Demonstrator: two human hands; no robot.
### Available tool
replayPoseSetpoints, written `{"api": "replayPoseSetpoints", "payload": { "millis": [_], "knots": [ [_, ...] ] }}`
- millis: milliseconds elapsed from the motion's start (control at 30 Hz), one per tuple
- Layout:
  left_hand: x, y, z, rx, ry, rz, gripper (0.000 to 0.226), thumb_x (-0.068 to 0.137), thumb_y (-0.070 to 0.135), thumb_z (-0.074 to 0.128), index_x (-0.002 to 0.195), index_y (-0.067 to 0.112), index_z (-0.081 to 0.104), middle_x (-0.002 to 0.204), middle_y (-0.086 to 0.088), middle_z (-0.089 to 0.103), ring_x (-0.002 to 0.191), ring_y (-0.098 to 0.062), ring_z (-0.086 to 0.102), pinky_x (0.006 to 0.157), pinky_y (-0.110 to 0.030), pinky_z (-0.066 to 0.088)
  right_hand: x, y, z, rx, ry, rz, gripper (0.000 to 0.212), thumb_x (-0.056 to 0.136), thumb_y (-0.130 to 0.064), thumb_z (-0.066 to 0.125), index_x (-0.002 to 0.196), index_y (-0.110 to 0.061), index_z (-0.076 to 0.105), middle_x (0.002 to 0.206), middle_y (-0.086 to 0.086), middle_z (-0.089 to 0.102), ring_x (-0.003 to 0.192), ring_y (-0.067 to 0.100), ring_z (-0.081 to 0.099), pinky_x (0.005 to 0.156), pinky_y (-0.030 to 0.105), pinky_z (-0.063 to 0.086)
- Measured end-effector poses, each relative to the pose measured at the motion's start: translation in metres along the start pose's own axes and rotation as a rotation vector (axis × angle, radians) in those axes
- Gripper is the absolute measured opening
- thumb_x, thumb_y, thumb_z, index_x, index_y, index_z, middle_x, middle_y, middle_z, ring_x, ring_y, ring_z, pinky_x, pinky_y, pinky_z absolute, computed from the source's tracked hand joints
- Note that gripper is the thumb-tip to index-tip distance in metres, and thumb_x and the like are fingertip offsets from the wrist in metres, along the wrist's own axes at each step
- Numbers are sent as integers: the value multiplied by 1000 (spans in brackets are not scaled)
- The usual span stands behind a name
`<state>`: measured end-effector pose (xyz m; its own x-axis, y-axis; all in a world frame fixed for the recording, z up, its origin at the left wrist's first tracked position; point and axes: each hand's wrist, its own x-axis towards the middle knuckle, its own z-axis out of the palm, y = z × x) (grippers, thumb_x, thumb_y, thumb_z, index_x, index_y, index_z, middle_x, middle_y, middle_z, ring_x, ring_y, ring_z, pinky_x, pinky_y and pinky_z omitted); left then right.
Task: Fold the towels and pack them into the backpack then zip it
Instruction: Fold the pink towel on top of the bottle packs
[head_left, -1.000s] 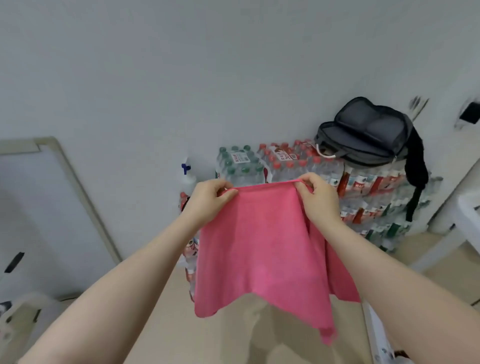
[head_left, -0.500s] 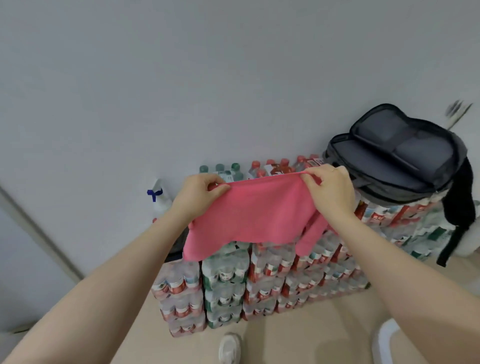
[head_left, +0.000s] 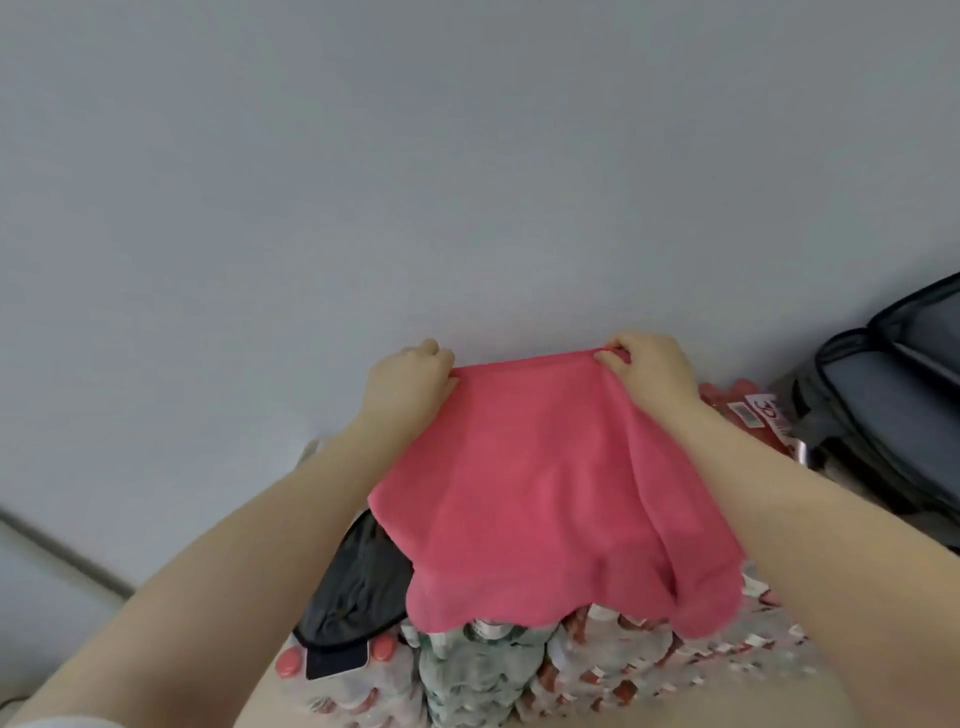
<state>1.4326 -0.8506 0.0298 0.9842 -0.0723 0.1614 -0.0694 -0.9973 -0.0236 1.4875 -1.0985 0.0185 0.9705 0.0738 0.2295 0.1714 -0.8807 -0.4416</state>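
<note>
Pinching pink towel (head_left: 540, 499) top corners with both hands (head_left: 410, 382) (head_left: 649, 366)

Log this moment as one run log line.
step: folding | left hand: gripping pink towel corner | right hand: gripping other corner | backpack: open, right

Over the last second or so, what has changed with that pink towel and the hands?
The pink towel went from hanging in the air to lying draped over the stacked bottle packs. The view swung down and left, so the backpack now sits at the right edge. The left hand and right hand kept pinching the towel's top corners.
</note>
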Motion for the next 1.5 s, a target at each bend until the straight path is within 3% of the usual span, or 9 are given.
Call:
{"api": "replayPoseSetpoints", "payload": {
  "millis": [133,467,567,700,800,1000,1167,1333,1500],
  "knots": [
    [11,5,51,115,56,169,11,63,5,48,66,9,59,59,-7,54,48,-26,55,40,-24,40,3,29,38,45,-174,30,27,87,-15,59,113,-5,60,108,15,66,102,30,61,89,35,44],
    [17,121,77,-180,-147,614,41,79,31,28,81,6,60,81,-14,60,66,-31,62,51,-32,48,-38,118,-13,-86,-603,50,28,85,-35,62,104,-14,64,101,2,66,87,13,56,77,25,43],
    [17,149,84,-200,-223,524,73,73,47,9,110,7,58,110,-15,56,98,-32,57,81,-40,49,-43,124,-20,-32,-678,51,32,82,-35,66,107,-16,60,85,-6,60,83,11,55,67,20,41],
    [11,166,90,-267,-212,375,86,69,56,7,129,12,51,131,-12,49,113,-31,52,92,-39,45,-44,132,-17,-82,-765,-80,19,83,-16,62,98,-4,66,76,-3,62,71,9,51,53,8,34],
    [3,175,94,-303,-248,258,94,66,63,4,145,16,26,153,-7,23,131,-28,40,102,-37,39,-32,140,-25,-7,-746,-73,13,85,-19,59,90,-8,61,78,0,57,74,14,50,64,27,37],
    [-4,192,94,-362,-222,79,75,92,45,46,148,14,7,157,-5,-12,128,-33,43,100,-38,38,25,172,-68,-205,-413,-31,17,91,-11,45,103,-10,57,106,9,60,101,27,55,80,32,42],
    [-3,200,96,-292,-278,59,62,93,40,45,144,10,25,157,-10,5,141,-24,24,114,-31,21,32,162,-63,-586,-222,-185,32,89,-3,39,117,-7,54,123,16,51,115,35,49,91,39,41],
    [-16,174,87,-297,-205,40,70,83,47,20,130,4,49,144,-17,39,131,-31,41,110,-37,29,6,101,-11,-196,-398,-483,28,90,-14,47,116,-11,55,120,12,51,116,29,47,97,37,39],
    [-53,101,83,-348,-81,-175,54,82,27,26,108,-2,63,117,-23,61,108,-40,57,93,-50,45,-12,19,30,-43,-475,-674,27,93,-17,45,117,-12,56,121,9,52,115,26,47,95,34,38]
  ]
}}
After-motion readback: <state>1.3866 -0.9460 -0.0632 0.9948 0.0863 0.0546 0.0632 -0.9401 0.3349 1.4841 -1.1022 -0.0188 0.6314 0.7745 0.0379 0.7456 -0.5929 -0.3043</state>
